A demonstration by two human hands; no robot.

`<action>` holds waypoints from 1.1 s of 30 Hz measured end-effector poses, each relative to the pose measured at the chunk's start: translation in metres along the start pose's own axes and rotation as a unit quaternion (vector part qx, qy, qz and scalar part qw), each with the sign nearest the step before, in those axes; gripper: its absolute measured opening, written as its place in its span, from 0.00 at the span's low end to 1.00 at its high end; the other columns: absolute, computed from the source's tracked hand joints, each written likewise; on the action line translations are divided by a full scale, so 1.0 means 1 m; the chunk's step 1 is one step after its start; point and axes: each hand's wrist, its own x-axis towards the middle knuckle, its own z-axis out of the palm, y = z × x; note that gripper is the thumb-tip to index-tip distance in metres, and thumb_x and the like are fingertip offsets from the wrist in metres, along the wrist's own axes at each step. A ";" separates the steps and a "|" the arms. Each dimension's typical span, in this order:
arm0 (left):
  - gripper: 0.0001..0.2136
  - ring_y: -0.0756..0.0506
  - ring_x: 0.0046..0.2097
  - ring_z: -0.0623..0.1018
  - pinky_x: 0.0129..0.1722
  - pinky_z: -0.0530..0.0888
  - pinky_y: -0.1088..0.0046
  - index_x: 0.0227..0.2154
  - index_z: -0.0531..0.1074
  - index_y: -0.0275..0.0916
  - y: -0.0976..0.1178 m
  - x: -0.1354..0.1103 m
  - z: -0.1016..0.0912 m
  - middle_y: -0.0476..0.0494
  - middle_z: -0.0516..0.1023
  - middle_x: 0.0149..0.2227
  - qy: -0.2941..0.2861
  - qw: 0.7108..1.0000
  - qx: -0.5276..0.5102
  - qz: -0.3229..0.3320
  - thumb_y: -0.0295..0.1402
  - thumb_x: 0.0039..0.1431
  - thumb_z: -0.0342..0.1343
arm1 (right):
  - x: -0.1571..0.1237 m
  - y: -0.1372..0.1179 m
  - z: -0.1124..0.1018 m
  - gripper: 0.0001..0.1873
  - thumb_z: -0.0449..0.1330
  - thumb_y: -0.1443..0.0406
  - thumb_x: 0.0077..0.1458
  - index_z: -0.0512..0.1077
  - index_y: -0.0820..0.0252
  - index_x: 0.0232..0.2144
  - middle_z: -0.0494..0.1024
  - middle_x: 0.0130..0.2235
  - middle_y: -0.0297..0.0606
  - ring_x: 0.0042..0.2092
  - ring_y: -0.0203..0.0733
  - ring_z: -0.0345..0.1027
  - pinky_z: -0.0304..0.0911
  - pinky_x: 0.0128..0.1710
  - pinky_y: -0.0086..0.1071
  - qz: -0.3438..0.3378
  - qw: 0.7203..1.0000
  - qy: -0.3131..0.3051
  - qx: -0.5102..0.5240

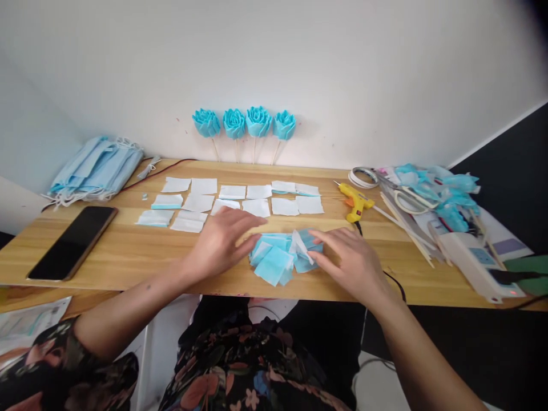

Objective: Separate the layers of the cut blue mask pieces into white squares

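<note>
The loose pile of blue squares (280, 257) lies at the near edge of the bench (128, 251), its front pieces almost at the lip. We have both hands open and flat, gripping nothing. The left hand (222, 240) lays its fingers on the pile's left side, and the right hand (351, 260) touches the right side with its fingertips.

The squares look thin and light, so we judge that a push toward us could slide some off the bench. The rows of white squares (240, 200) sit just behind the left hand, where a careless sweep could scatter them. The black cable (396, 282) of the yellow glue gun (356, 201) passes close by our right wrist, and snagging it could drag the gun. The phone (72, 241) and the stack of masks (96, 168) lie well apart.
</note>
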 end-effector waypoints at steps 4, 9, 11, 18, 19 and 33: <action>0.11 0.45 0.38 0.78 0.40 0.70 0.66 0.37 0.75 0.37 0.016 0.017 0.032 0.42 0.80 0.36 -0.130 0.985 -0.048 0.099 0.35 0.67 0.48 | 0.004 -0.009 0.019 0.21 0.55 0.58 0.63 0.71 0.57 0.55 0.81 0.42 0.46 0.43 0.53 0.72 0.62 0.43 0.44 0.028 0.998 -0.039 -0.044; 0.09 0.42 0.40 0.75 0.38 0.69 0.66 0.33 0.75 0.38 0.021 0.017 0.059 0.41 0.77 0.37 -0.231 0.962 -0.008 0.146 0.37 0.62 0.54 | 0.008 0.000 0.029 0.18 0.55 0.62 0.61 0.75 0.54 0.51 0.81 0.38 0.40 0.39 0.46 0.73 0.64 0.40 0.39 0.155 0.978 0.023 0.139; 0.08 0.41 0.40 0.74 0.38 0.69 0.65 0.32 0.74 0.38 0.021 0.015 0.062 0.41 0.76 0.36 -0.239 0.960 0.001 0.148 0.37 0.61 0.56 | 0.009 0.008 0.026 0.19 0.58 0.59 0.58 0.76 0.55 0.50 0.80 0.35 0.37 0.35 0.42 0.71 0.64 0.34 0.35 0.234 0.933 0.058 0.265; 0.07 0.45 0.42 0.76 0.42 0.73 0.68 0.39 0.73 0.39 0.017 0.022 0.045 0.42 0.78 0.40 -0.145 0.971 -0.177 0.067 0.35 0.65 0.53 | 0.020 0.023 0.009 0.19 0.66 0.56 0.47 0.78 0.55 0.42 0.77 0.33 0.35 0.30 0.35 0.65 0.63 0.30 0.32 0.342 0.772 0.135 0.519; 0.07 0.46 0.43 0.76 0.42 0.73 0.68 0.39 0.73 0.39 0.016 0.026 0.042 0.42 0.78 0.40 -0.107 0.971 -0.210 0.035 0.34 0.65 0.52 | 0.024 0.022 0.007 0.18 0.66 0.57 0.46 0.79 0.55 0.41 0.77 0.33 0.35 0.30 0.35 0.64 0.62 0.29 0.31 0.343 0.759 0.135 0.537; 0.04 0.47 0.38 0.74 0.34 0.69 0.71 0.34 0.76 0.39 0.002 0.049 0.054 0.43 0.78 0.36 0.053 0.931 -0.327 -0.155 0.32 0.57 0.60 | 0.077 -0.015 0.026 0.21 0.63 0.54 0.52 0.76 0.55 0.47 0.75 0.26 0.31 0.28 0.37 0.65 0.62 0.29 0.31 0.261 0.843 0.011 0.471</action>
